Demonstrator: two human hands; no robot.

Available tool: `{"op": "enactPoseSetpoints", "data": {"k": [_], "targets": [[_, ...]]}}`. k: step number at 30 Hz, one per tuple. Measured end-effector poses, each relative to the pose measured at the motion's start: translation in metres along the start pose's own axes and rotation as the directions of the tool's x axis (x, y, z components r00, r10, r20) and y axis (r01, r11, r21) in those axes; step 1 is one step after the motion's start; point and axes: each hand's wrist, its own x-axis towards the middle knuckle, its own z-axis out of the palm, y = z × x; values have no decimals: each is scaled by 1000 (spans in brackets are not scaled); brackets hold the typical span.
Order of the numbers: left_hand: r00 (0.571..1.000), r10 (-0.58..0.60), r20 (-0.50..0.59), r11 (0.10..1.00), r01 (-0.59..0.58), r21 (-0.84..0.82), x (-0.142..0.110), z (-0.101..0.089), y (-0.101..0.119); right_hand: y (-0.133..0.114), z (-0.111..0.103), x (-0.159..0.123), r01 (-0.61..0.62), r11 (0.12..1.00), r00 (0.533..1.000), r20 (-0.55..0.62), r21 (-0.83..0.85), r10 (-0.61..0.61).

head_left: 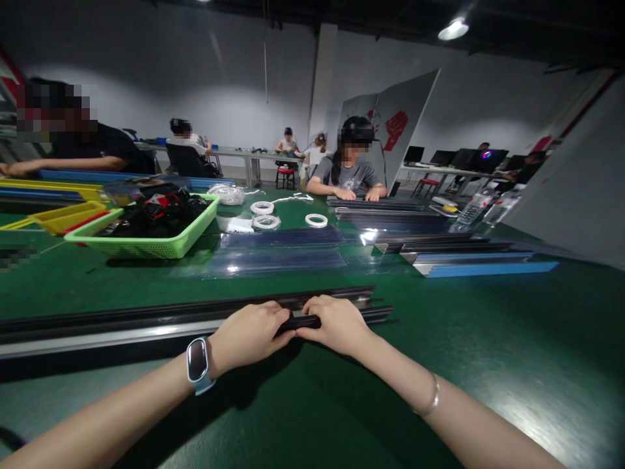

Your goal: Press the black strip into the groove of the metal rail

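A long dark channel-shaped profile [161,320] with a silvery face lies across the green table in front of me, running out of view on the left. My left hand [251,333], with a watch on its wrist, is closed around the profile's near edge, close to its right end. Beside it my right hand [336,326] grips the same edge, thumb below and fingers over the top. A short dark stretch of the edge shows between the two hands. The thumbs nearly meet. Fingertips are partly hidden behind the profile.
Beyond the profile lie clear plastic strips [278,260], with tape rolls [316,221] behind. A green basket [141,247] of black parts stands left. Blue and dark profiles [493,269] and water bottles [473,205] are at right. A co-worker [354,166] sits across the table.
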Motion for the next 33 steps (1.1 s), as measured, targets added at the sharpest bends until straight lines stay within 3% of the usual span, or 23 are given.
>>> {"op": "enactPoseSetpoints", "data": {"k": [27, 33], "targets": [[999, -32, 12, 999, 32, -25, 1, -1, 0, -1, 2, 0, -21, 997, 1000, 9, -68, 21], [1000, -26, -7, 999, 26, -26, 1, 0, 0, -3, 5, -2, -31, 988, 998, -53, -149, 23]]}}
